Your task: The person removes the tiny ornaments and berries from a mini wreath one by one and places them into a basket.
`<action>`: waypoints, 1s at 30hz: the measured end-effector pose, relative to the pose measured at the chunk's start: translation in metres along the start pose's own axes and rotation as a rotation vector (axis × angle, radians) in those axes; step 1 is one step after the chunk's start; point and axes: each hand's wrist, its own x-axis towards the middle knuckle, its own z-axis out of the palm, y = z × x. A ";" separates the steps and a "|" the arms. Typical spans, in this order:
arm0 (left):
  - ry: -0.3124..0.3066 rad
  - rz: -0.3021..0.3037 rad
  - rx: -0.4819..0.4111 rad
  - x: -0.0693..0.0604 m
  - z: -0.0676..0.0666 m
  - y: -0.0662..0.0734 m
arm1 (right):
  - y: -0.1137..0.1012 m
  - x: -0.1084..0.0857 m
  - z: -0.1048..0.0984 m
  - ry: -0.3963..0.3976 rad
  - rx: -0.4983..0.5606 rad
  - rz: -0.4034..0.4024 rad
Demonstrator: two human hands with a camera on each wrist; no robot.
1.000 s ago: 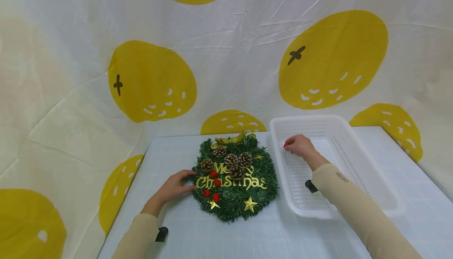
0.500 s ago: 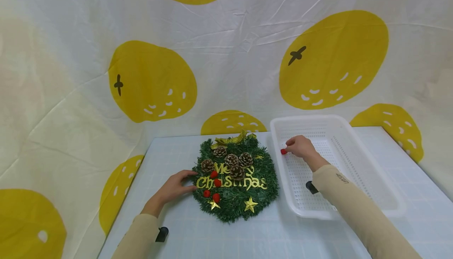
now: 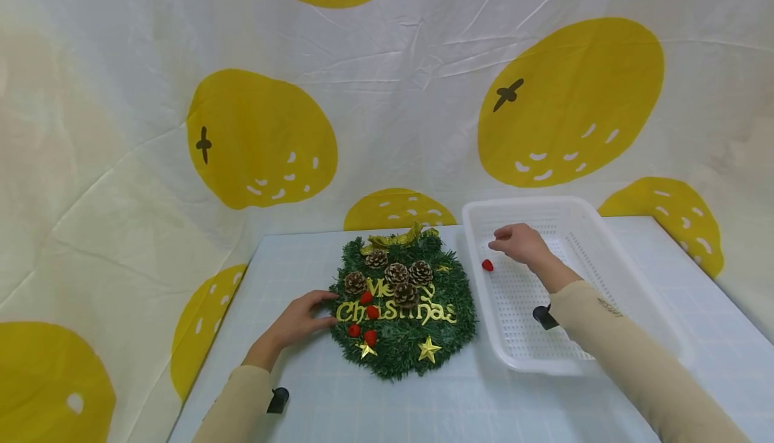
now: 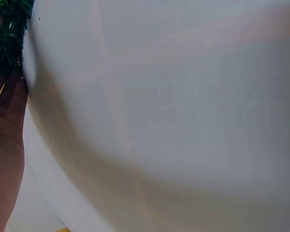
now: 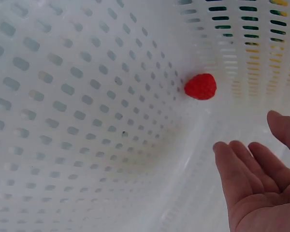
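A red raspberry (image 3: 487,265) lies in the white perforated basket (image 3: 508,359), beside its left wall. My right hand (image 3: 521,245) hovers inside the basket, just above and right of the berry. In the right wrist view, its fingers are apart from the raspberry (image 5: 200,87) and hold nothing. At the left edge of the green Christmas wreath (image 3: 399,355), my left hand (image 3: 294,320) touches the foliage with thumb and fairly straight fingers spread. Several more red berries (image 3: 371,312) are on the wreath's left side. The left wrist view shows only part of that hand (image 4: 7,140).
Pinecones (image 3: 396,273), gold Merry Christmas lettering (image 3: 435,312), gold stars (image 3: 428,349) and a gold ribbon (image 3: 396,238) decorate the wreath. The basket stands close to its right on the pale table (image 3: 387,413). A fruit-patterned cloth (image 3: 411,127) hangs behind.
My right hand has let go of the raspberry, which dropped beside the basket's left wall. That hand then shifted slightly right and up. My left hand stays at the wreath.
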 end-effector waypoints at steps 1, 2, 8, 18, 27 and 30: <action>0.000 0.000 -0.001 0.000 0.000 0.000 | 0.000 -0.001 -0.002 0.007 -0.002 -0.010; 0.002 0.002 0.002 0.001 -0.001 0.000 | 0.000 -0.001 -0.003 0.010 0.002 -0.016; 0.000 0.000 0.003 0.001 -0.001 0.000 | -0.007 -0.007 -0.012 0.074 0.026 -0.030; 0.004 -0.006 0.006 0.000 0.002 0.000 | -0.039 -0.038 -0.018 0.190 0.094 -0.103; -0.002 -0.002 0.004 0.001 0.001 -0.002 | -0.061 -0.067 -0.007 0.179 0.125 -0.181; -0.003 -0.002 0.003 0.001 0.001 -0.002 | -0.067 -0.075 0.001 0.177 0.144 -0.188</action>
